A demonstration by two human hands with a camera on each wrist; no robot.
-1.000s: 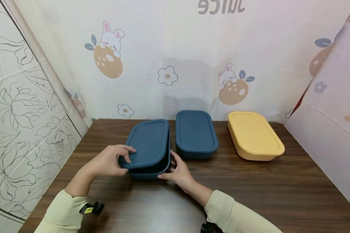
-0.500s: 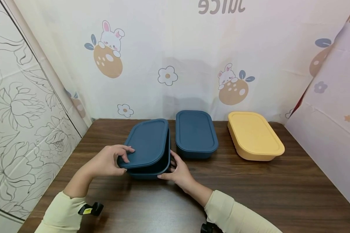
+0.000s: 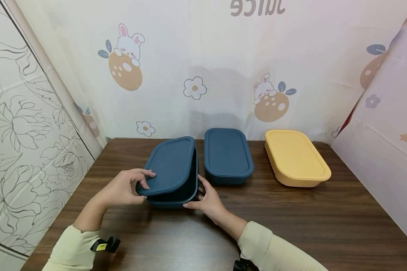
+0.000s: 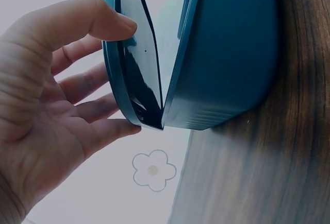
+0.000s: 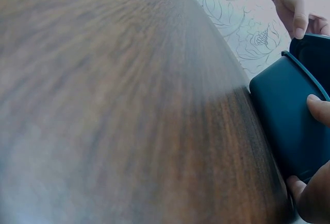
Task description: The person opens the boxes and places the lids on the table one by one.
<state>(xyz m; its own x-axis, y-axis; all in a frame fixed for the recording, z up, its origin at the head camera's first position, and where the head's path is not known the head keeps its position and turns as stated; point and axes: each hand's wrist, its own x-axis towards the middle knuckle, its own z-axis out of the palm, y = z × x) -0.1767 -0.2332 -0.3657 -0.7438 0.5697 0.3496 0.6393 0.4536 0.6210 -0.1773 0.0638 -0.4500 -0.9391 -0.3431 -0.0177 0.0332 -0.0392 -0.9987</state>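
Observation:
A dark blue lidded food container (image 3: 171,204) stands left of centre on the table, its lid (image 3: 171,163) tilted up. My left hand (image 3: 123,188) pinches the lid's near left corner, thumb below and fingers on top. In the left wrist view a wedge-shaped gap parts the lid (image 4: 114,74) from the container (image 4: 227,49), narrowing toward the far end. My right hand (image 3: 208,201) holds the container's near right corner, with the thumb on the front wall and fingers along the right side. The inside shows only as a dark strip in the head view.
Close to the right stands a second dark blue container (image 3: 228,154) with its lid on. Farther right is a yellow lidded container (image 3: 296,158). Behind the wooden table (image 3: 291,226) hangs a printed curtain (image 3: 224,56); a floral panel (image 3: 23,131) borders the left side.
The lid has tilted up slightly more, widening the gap on the right side. My left hand has shifted a little left with it. My right hand has stayed in place.

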